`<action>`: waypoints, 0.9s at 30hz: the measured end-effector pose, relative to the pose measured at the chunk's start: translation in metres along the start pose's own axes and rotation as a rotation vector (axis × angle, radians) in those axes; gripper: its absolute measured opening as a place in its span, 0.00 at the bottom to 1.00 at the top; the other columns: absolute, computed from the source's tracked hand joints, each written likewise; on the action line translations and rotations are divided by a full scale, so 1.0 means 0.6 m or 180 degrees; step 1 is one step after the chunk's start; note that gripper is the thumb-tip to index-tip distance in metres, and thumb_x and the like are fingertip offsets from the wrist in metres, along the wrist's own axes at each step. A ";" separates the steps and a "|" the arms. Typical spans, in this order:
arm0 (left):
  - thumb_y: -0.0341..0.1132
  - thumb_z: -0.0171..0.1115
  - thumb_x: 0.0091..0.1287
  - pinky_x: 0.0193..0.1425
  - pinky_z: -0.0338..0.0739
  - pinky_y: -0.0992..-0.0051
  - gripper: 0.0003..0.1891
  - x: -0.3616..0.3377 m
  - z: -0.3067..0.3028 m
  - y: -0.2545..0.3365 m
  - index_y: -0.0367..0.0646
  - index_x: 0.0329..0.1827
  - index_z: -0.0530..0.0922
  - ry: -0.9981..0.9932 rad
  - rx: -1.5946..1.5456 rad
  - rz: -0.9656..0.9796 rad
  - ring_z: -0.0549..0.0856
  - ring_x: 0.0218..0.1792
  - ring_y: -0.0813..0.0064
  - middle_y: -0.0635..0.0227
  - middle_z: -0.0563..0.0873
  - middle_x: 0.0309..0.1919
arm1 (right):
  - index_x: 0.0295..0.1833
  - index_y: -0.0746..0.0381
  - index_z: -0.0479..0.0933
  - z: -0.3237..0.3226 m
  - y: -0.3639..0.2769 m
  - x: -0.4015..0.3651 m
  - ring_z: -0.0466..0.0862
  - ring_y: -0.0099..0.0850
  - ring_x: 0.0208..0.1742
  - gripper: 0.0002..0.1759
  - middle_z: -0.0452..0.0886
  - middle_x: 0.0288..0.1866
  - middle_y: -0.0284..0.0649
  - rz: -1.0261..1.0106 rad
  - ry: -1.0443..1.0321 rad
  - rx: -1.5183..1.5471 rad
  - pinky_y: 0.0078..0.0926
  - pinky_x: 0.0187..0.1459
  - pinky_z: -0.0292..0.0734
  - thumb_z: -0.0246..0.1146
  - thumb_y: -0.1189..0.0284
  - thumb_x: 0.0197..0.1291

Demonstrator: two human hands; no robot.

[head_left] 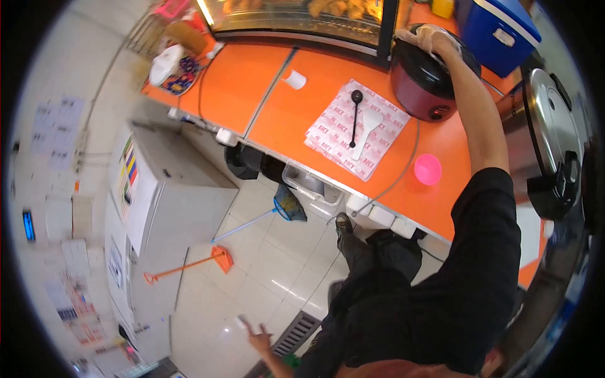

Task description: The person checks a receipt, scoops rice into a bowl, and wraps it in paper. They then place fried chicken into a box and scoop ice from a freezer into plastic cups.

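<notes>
My right hand (436,41), in a clear plastic glove, grips the black lid of the maroon rice cooker (421,85) at the counter's back. The glove partly obscures my fingers. The lid looks closed. Low in the view, well away from the counter, my left hand (259,340) hangs over the floor with its fingers apart. A pale spot shows by its fingertips; I cannot make out what it is. Left of the cooker, a black measuring spoon (355,120) and a white rice paddle (370,129) lie on printed paper (334,129). A pink cup (428,169) stands nearby.
A lit food display case (302,22) stands behind the orange counter (271,66). A blue cooler (498,38) and a large steel cooker (532,126) are at the right. A grey cable (413,151) crosses the counter edge. A broom (246,225) and an orange dustpan (220,258) lie below.
</notes>
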State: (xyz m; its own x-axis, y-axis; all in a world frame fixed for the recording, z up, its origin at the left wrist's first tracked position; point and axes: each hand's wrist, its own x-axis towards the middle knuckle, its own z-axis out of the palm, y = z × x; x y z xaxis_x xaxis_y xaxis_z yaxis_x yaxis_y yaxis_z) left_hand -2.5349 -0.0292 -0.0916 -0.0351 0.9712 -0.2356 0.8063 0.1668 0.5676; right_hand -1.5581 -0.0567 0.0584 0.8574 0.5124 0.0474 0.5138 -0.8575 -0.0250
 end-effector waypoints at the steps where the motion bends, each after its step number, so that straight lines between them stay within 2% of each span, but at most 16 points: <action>1: 0.29 0.66 0.67 0.20 0.82 0.69 0.40 0.022 0.032 0.035 0.43 0.81 0.57 -0.0200 0.0031 -0.0005 0.89 0.26 0.61 0.35 0.75 0.65 | 0.39 0.69 0.86 0.000 0.006 0.015 0.88 0.48 0.46 0.52 0.87 0.39 0.57 0.0050 -0.0073 0.0075 0.42 0.51 0.80 0.43 0.26 0.62; 2: 0.25 0.67 0.66 0.18 0.81 0.73 0.39 0.035 0.069 0.052 0.41 0.80 0.59 -0.0379 0.0003 0.0006 0.87 0.17 0.64 0.34 0.77 0.63 | 0.38 0.70 0.86 -0.008 0.015 0.018 0.88 0.49 0.46 0.55 0.87 0.38 0.57 0.0048 -0.0015 0.0159 0.42 0.51 0.80 0.41 0.24 0.60; 4: 0.27 0.67 0.67 0.20 0.82 0.71 0.40 0.100 0.105 0.128 0.39 0.81 0.56 -0.0759 -0.0056 0.0566 0.88 0.21 0.64 0.33 0.80 0.59 | 0.47 0.69 0.85 -0.068 -0.015 -0.025 0.87 0.44 0.52 0.46 0.87 0.46 0.54 0.0253 -0.0596 -0.0013 0.42 0.53 0.79 0.47 0.33 0.67; 5: 0.29 0.66 0.68 0.19 0.79 0.72 0.38 0.129 0.110 0.207 0.37 0.80 0.58 -0.0879 0.0103 0.0406 0.87 0.20 0.69 0.36 0.82 0.56 | 0.48 0.68 0.85 -0.077 0.010 -0.020 0.87 0.44 0.52 0.44 0.87 0.46 0.54 0.0252 -0.0488 -0.0027 0.42 0.54 0.78 0.49 0.34 0.66; 7: 0.30 0.65 0.69 0.17 0.73 0.75 0.35 0.236 0.155 0.273 0.37 0.78 0.62 -0.1044 -0.0047 0.1208 0.83 0.17 0.75 0.41 0.84 0.56 | 0.49 0.68 0.84 -0.116 0.060 -0.012 0.86 0.45 0.52 0.41 0.86 0.46 0.53 0.0263 -0.0127 -0.0006 0.42 0.54 0.78 0.51 0.37 0.66; 10: 0.30 0.65 0.68 0.22 0.68 0.78 0.32 0.321 0.238 0.527 0.37 0.76 0.67 -0.1148 0.0412 0.2237 0.80 0.25 0.79 0.47 0.85 0.58 | 0.50 0.67 0.83 -0.189 0.121 -0.044 0.85 0.45 0.52 0.37 0.86 0.47 0.52 0.0303 0.0468 0.0171 0.42 0.54 0.78 0.56 0.41 0.65; 12: 0.28 0.65 0.67 0.29 0.70 0.78 0.31 0.361 0.328 0.661 0.36 0.74 0.69 -0.1400 -0.0216 0.2857 0.81 0.31 0.79 0.46 0.85 0.59 | 0.51 0.67 0.82 -0.229 0.143 -0.104 0.84 0.45 0.52 0.34 0.85 0.47 0.51 0.0362 0.0923 0.0372 0.42 0.54 0.78 0.59 0.43 0.64; 14: 0.27 0.66 0.66 0.33 0.74 0.79 0.29 0.368 0.424 0.778 0.33 0.72 0.72 -0.1879 -0.0507 0.2830 0.81 0.31 0.80 0.57 0.89 0.47 | 0.52 0.66 0.82 -0.238 0.135 -0.184 0.84 0.45 0.53 0.32 0.84 0.47 0.51 0.0535 0.1264 0.0655 0.42 0.54 0.78 0.62 0.46 0.64; 16: 0.27 0.69 0.65 0.37 0.76 0.78 0.26 0.362 0.546 0.867 0.34 0.68 0.77 -0.2146 -0.0993 0.3250 0.80 0.33 0.80 0.66 0.86 0.32 | 0.53 0.66 0.81 -0.192 0.099 -0.279 0.83 0.46 0.53 0.30 0.84 0.47 0.50 0.0968 0.1373 0.1024 0.42 0.55 0.77 0.65 0.48 0.63; 18: 0.27 0.69 0.66 0.37 0.74 0.78 0.15 0.342 0.604 0.960 0.34 0.55 0.85 -0.2013 -0.0718 0.3957 0.78 0.33 0.82 0.66 0.84 0.30 | 0.54 0.65 0.80 -0.088 0.053 -0.372 0.82 0.46 0.53 0.28 0.83 0.47 0.49 0.1684 0.1088 0.1350 0.43 0.55 0.77 0.67 0.51 0.62; 20: 0.28 0.70 0.66 0.34 0.73 0.77 0.06 0.324 0.656 1.021 0.35 0.42 0.85 -0.1820 -0.1423 0.4069 0.77 0.29 0.81 0.67 0.82 0.26 | 0.55 0.65 0.80 0.093 0.029 -0.451 0.82 0.46 0.53 0.27 0.83 0.47 0.49 0.2170 0.0252 0.1062 0.43 0.55 0.77 0.70 0.53 0.62; 21: 0.28 0.70 0.66 0.33 0.72 0.76 0.05 0.316 0.675 1.034 0.35 0.35 0.85 -0.1706 -0.1748 0.4074 0.76 0.27 0.80 0.68 0.80 0.23 | 0.55 0.64 0.80 0.223 0.039 -0.501 0.83 0.49 0.52 0.28 0.83 0.45 0.50 0.1746 0.0121 0.0327 0.44 0.55 0.77 0.74 0.56 0.57; 23: 0.28 0.70 0.66 0.31 0.71 0.74 0.09 0.331 0.688 1.033 0.36 0.28 0.80 -0.2547 -0.0990 0.3249 0.76 0.24 0.76 0.68 0.79 0.20 | 0.57 0.63 0.79 0.381 0.049 -0.547 0.83 0.53 0.53 0.22 0.83 0.50 0.54 0.2208 -0.0787 0.0707 0.45 0.54 0.79 0.70 0.66 0.59; 24: 0.28 0.70 0.66 0.30 0.71 0.73 0.12 0.334 0.705 1.037 0.36 0.25 0.78 -0.2831 -0.0693 0.2780 0.75 0.23 0.74 0.68 0.78 0.19 | 0.59 0.64 0.76 0.407 0.064 -0.563 0.83 0.53 0.53 0.25 0.82 0.52 0.55 0.2247 -0.0696 0.1028 0.46 0.54 0.80 0.71 0.66 0.58; 25: 0.38 0.70 0.68 0.28 0.71 0.66 0.18 0.338 0.718 1.038 0.36 0.23 0.77 -0.2806 -0.0484 0.2970 0.78 0.21 0.67 0.68 0.78 0.16 | 0.60 0.65 0.74 0.427 0.071 -0.580 0.83 0.54 0.54 0.28 0.81 0.55 0.56 0.2241 -0.0613 0.1369 0.46 0.54 0.80 0.71 0.65 0.57; 27: 0.56 0.68 0.66 0.34 0.77 0.60 0.26 0.309 0.727 1.045 0.35 0.33 0.78 -0.2811 0.0848 0.3463 0.86 0.29 0.55 0.57 0.85 0.26 | 0.62 0.67 0.72 0.428 0.043 -0.593 0.84 0.52 0.53 0.30 0.80 0.58 0.55 0.2525 -0.0412 0.2563 0.47 0.53 0.82 0.72 0.66 0.58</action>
State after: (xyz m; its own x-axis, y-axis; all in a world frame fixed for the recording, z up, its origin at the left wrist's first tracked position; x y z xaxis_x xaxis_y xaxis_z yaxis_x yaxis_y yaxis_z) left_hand -1.7782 0.1815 -0.1236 0.9565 0.1534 -0.2482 0.2811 -0.7132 0.6422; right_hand -1.8430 -0.2492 -0.2153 0.9211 -0.1206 -0.3701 -0.3465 -0.6872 -0.6385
